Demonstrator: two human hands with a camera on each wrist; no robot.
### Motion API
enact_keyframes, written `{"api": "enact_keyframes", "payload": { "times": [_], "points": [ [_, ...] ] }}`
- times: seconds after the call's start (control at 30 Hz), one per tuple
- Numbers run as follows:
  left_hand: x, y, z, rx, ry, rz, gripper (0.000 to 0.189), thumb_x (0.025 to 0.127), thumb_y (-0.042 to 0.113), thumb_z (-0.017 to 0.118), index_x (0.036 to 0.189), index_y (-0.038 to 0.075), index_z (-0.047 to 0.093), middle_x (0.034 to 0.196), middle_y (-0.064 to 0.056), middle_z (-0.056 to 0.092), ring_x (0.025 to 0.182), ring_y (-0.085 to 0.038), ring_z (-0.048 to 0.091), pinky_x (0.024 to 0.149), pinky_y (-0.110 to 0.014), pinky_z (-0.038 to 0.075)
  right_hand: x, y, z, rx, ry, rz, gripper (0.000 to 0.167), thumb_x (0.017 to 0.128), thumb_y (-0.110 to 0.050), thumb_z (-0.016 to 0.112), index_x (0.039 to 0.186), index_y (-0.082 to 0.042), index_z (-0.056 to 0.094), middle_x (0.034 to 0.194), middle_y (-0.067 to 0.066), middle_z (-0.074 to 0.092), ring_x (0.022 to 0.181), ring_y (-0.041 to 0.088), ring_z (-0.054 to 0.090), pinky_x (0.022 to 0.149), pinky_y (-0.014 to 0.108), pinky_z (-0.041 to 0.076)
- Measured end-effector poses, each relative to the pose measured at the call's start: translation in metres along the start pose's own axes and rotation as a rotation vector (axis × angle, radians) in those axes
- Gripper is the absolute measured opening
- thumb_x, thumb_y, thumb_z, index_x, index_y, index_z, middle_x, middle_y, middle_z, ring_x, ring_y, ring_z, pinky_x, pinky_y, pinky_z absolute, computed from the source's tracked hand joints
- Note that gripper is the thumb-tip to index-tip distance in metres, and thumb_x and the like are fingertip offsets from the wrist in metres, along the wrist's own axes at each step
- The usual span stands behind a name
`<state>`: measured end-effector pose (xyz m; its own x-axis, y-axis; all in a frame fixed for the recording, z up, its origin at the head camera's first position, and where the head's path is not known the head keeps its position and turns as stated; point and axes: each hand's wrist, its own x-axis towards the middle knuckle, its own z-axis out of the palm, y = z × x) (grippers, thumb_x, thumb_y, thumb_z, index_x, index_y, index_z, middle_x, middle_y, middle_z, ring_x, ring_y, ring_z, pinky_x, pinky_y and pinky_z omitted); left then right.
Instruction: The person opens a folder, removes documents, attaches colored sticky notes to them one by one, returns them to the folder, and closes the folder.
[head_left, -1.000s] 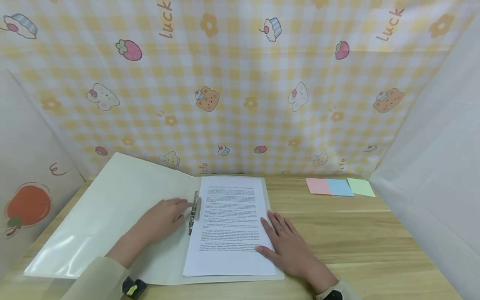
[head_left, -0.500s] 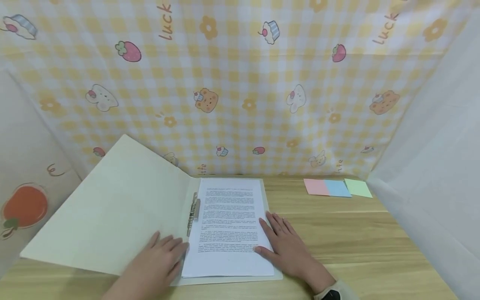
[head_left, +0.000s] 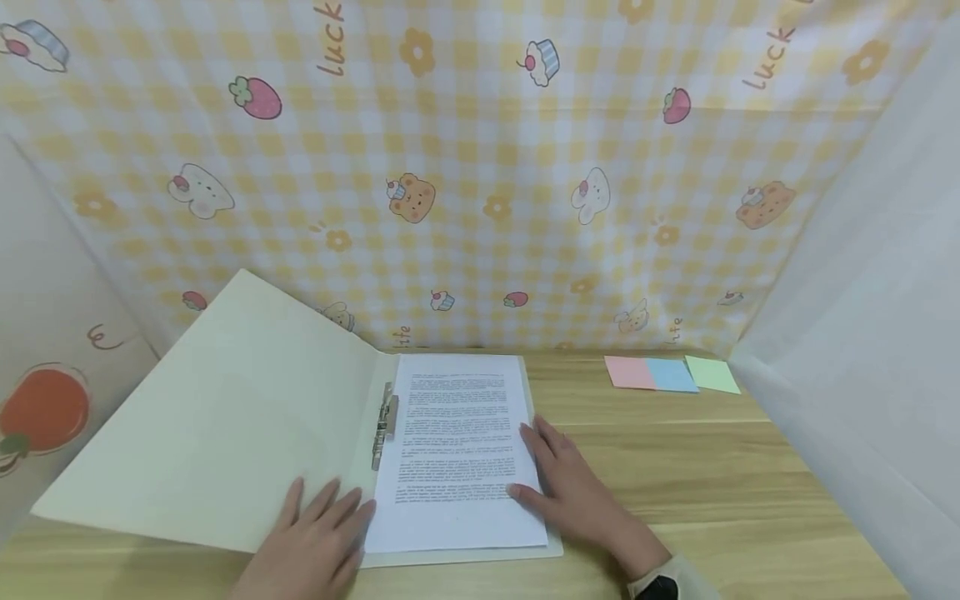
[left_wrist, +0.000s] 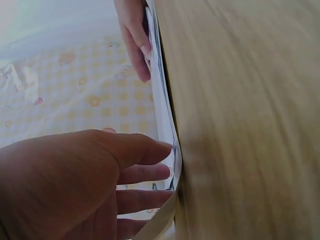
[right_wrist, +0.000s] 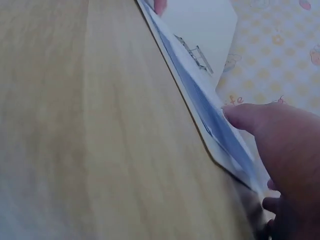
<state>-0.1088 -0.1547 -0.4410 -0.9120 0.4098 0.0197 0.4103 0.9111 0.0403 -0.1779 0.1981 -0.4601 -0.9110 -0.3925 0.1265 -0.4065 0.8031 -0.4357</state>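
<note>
A cream folder (head_left: 217, 417) lies with its cover swung to the left and tilted up off the table. On its right half sits a stack of printed paper (head_left: 457, 442), next to a metal lever clip (head_left: 385, 425) at the spine. My left hand (head_left: 311, 542) rests at the folder's lower spine, fingers spread, with fingertips by the stack's lower left corner. My right hand (head_left: 573, 492) lies along the stack's right edge, its thumb on the top sheet and its fingers beside the edge. In the right wrist view the thumb (right_wrist: 245, 115) touches the stack's edge.
Pink (head_left: 630, 372), blue (head_left: 672, 375) and green (head_left: 712, 374) note sheets lie in a row at the table's back right. Behind the wooden table (head_left: 675, 467) hangs a yellow checked cloth (head_left: 487, 167). White cloth (head_left: 870, 333) walls off the right side.
My left hand has come from beside the clip down to the folder's lower spine, and the cover has tilted up. The right hand's fingers have drawn slightly closer together at the stack.
</note>
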Motion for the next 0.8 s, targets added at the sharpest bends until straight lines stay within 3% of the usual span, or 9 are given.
{"api": "enact_keyframes", "payload": {
  "times": [0.17, 0.33, 0.47, 0.67, 0.8],
  "points": [
    [0.000, -0.001, 0.001, -0.026, -0.013, -0.018, 0.047, 0.093, 0.039, 0.067, 0.135, 0.018, 0.065, 0.140, -0.006, 0.065, 0.139, -0.039, 0.051, 0.115, -0.073, 0.024, -0.003, -0.020, -0.005, -0.069, 0.027, -0.064, 0.087, 0.092, -0.061, 0.062, 0.157, -0.008, 0.037, 0.164, 0.023, 0.030, 0.150, 0.045, 0.032, 0.118, 0.060, 0.035],
    [0.000, -0.003, 0.002, -0.046, -0.023, -0.026, 0.048, 0.093, 0.040, 0.067, 0.136, 0.019, 0.065, 0.141, -0.005, 0.064, 0.140, -0.039, 0.050, 0.116, -0.073, 0.023, -0.006, -0.046, -0.001, -0.114, -0.050, -0.168, 0.081, 0.094, -0.071, 0.050, 0.154, -0.018, 0.043, 0.165, 0.016, 0.033, 0.152, 0.041, 0.033, 0.118, 0.059, 0.035],
    [0.001, -0.005, 0.002, -0.068, -0.032, -0.028, 0.049, 0.093, 0.041, 0.067, 0.136, 0.019, 0.065, 0.141, -0.007, 0.064, 0.141, -0.039, 0.049, 0.116, -0.073, 0.022, -0.004, -0.062, 0.008, -0.151, -0.107, -0.200, 0.080, 0.093, -0.077, 0.040, 0.155, -0.027, 0.042, 0.167, 0.011, 0.030, 0.153, 0.040, 0.030, 0.119, 0.059, 0.035],
    [0.000, -0.007, 0.004, -0.066, -0.024, -0.017, 0.050, 0.093, 0.041, 0.067, 0.137, 0.019, 0.064, 0.142, -0.006, 0.063, 0.141, -0.039, 0.049, 0.116, -0.073, 0.022, 0.002, -0.071, 0.019, -0.197, -0.110, -0.229, 0.073, 0.096, -0.075, 0.035, 0.156, -0.033, 0.039, 0.168, 0.008, 0.028, 0.154, 0.039, 0.028, 0.119, 0.063, 0.032],
    [0.000, -0.007, 0.004, -0.084, -0.033, -0.012, 0.054, 0.093, 0.040, 0.067, 0.138, 0.012, 0.062, 0.144, -0.005, 0.062, 0.142, -0.039, 0.047, 0.116, -0.073, 0.020, 0.002, -0.070, 0.023, -0.225, -0.177, -0.232, 0.068, 0.100, -0.071, 0.029, 0.159, -0.036, 0.030, 0.170, 0.005, 0.023, 0.156, 0.038, 0.022, 0.120, 0.066, 0.026]
  ]
}}
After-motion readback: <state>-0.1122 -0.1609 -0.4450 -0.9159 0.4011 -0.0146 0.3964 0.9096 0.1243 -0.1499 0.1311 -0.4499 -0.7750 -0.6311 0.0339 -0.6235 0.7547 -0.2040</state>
